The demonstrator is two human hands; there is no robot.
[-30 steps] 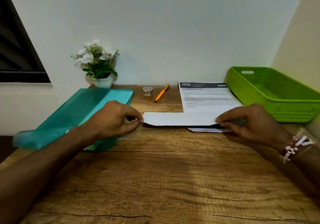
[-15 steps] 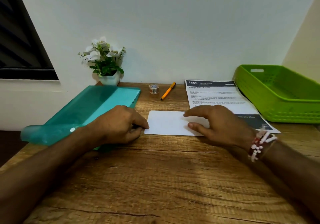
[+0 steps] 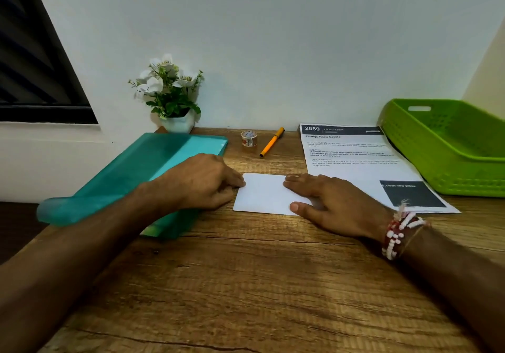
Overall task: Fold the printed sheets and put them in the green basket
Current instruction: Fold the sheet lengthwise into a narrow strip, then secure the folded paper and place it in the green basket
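Note:
A folded white sheet [image 3: 263,192] lies flat on the wooden desk [image 3: 246,284]. My left hand [image 3: 202,180] has curled fingers and pinches the sheet's left edge. My right hand [image 3: 333,205] lies flat on the sheet's right part, pressing it down with straight fingers and spread thumb. Behind the right hand an unfolded printed sheet [image 3: 355,158] lies face up, with a dark header and a dark box at its near corner. The green basket [image 3: 437,158] stands at the far right against the wall, and nothing shows inside it.
A teal plastic folder [image 3: 131,177] lies at the left, partly under my left forearm. A white flower pot [image 3: 179,123], a small tape roll [image 3: 249,138] and an orange pen [image 3: 272,142] stand along the back wall. A window is at the far left.
The sheet, held up by both ends a second ago, now lies folded on the desk. My right hand left its right end and pressed flat on top. My left hand stayed at the left edge.

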